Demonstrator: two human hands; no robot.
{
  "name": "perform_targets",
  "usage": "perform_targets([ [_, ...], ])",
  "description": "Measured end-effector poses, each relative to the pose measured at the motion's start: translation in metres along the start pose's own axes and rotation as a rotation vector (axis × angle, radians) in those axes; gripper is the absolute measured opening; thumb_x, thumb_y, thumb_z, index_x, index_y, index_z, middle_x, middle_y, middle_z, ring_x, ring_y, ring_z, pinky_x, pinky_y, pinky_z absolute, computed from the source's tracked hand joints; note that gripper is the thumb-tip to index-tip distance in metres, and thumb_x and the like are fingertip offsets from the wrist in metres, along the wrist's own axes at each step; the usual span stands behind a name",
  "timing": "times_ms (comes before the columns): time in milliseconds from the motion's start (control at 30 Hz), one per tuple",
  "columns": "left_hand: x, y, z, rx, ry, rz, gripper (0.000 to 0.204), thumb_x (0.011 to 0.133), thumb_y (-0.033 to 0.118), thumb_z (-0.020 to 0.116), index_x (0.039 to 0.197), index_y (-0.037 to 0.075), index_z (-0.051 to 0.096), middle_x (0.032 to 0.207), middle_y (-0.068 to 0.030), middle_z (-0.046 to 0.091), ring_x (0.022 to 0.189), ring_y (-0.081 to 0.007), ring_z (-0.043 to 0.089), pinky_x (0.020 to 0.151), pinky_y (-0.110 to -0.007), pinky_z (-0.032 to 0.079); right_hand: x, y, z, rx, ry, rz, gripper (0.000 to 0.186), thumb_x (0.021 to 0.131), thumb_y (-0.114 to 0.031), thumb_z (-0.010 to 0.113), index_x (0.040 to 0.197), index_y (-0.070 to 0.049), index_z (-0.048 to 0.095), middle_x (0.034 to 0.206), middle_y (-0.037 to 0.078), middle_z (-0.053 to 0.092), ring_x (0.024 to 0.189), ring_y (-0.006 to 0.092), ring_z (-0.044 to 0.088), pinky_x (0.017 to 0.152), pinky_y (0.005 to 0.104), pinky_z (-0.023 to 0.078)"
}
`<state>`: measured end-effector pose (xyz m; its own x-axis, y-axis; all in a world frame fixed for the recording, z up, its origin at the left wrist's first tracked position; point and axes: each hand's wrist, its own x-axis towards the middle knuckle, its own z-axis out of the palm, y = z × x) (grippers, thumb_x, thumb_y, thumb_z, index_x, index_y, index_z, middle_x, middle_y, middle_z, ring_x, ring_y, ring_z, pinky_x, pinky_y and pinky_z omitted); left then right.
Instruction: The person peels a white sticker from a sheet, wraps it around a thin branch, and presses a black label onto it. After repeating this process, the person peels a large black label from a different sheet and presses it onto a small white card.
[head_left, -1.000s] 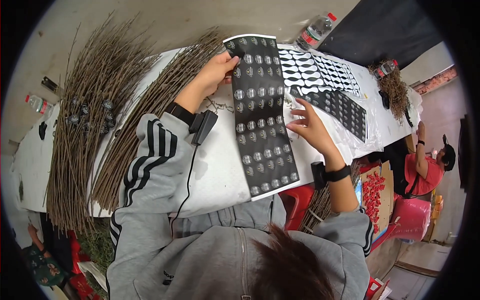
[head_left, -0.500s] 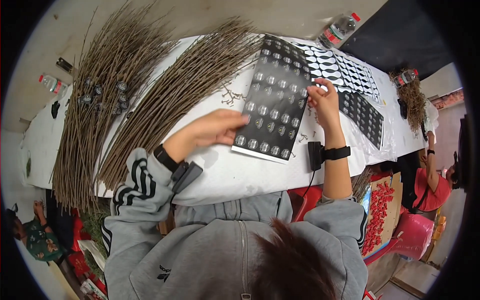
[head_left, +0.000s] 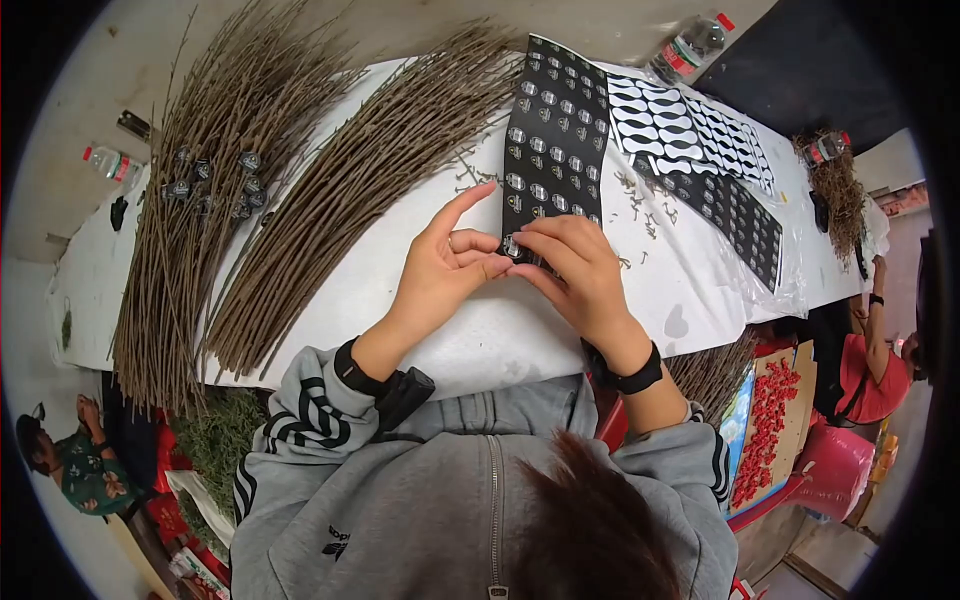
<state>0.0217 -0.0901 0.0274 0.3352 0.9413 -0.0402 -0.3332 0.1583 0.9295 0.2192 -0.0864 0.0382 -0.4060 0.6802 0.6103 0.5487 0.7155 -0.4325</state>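
A black sheet of round white-printed labels lies lengthwise on the table, its far end rising toward the wall. At the sheet's near left corner, the fingers of my right hand pinch the edge and cover the near end. My left hand meets it there, thumb and bent fingers closed on the same corner, with the index finger stretched up. Whether a label is lifting off is hidden by the fingertips. Left of the sheet lies a long bundle of thin brown twigs.
Another twig bundle with dark round tags sits further left. To the right are a second black label sheet, white cut-out sheets and a bottle. A board of red pieces stands lower right. People sit at both sides.
The label sheet has come down flatter and its near end has drawn closer. My right hand has left its right edge and joined my left hand at the near left corner.
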Motion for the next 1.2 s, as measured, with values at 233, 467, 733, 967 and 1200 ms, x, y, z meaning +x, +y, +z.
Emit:
perform_targets([
  [233,-0.004,-0.002,0.002,0.244,0.022,0.068,0.061,0.086,-0.007,0.064,0.141,0.007,0.043,0.093,-0.0094,0.069,0.086,-0.0096,0.065,0.080,-0.023,0.053,-0.008,-0.008,0.005,0.069,0.067,0.084,0.021,0.073,-0.004,0.075,0.093,-0.002,0.069,0.092,0.010,0.068,0.080,0.0254,0.064,0.069,0.0330,0.052],
  [467,-0.009,-0.003,0.003,0.463,0.034,0.143,0.057,0.086,-0.006,0.063,0.139,0.009,0.047,0.090,-0.0068,0.071,0.087,-0.0071,0.064,0.082,-0.024,0.053,-0.009,-0.011,0.004,0.091,0.024,0.127,0.018,0.074,0.000,0.074,0.091,-0.001,0.070,0.091,0.010,0.070,0.078,0.0235,0.067,0.067,0.0303,0.053],
  [733,-0.010,0.000,-0.002,0.369,0.037,0.058,0.055,0.089,-0.004,0.062,0.140,0.005,0.043,0.094,-0.0095,0.070,0.088,-0.0094,0.064,0.081,-0.022,0.052,-0.002,-0.010,0.005,0.343,-0.050,0.429,0.016,0.076,-0.003,0.074,0.092,0.000,0.069,0.093,0.010,0.070,0.077,0.0178,0.066,0.065,0.0271,0.051],
  [967,-0.015,-0.002,-0.001,0.374,0.077,0.039,0.051,0.091,0.001,0.060,0.139,0.009,0.046,0.091,-0.0082,0.071,0.086,-0.0111,0.067,0.081,-0.025,0.053,0.004,-0.012,0.012,0.327,-0.078,0.404,0.016,0.075,-0.005,0.074,0.089,0.000,0.068,0.086,0.009,0.068,0.074,0.0189,0.063,0.063,0.0300,0.049],
  [1200,-0.019,-0.004,0.004,0.551,0.088,0.129,0.056,0.090,-0.002,0.059,0.142,0.008,0.043,0.091,-0.0082,0.072,0.085,-0.0063,0.063,0.082,-0.025,0.053,0.007,-0.017,0.010,0.449,-0.192,0.608,0.013,0.078,-0.004,0.069,0.089,0.000,0.065,0.081,0.001,0.060,0.071,0.0078,0.055,0.062,0.0201,0.041],
])
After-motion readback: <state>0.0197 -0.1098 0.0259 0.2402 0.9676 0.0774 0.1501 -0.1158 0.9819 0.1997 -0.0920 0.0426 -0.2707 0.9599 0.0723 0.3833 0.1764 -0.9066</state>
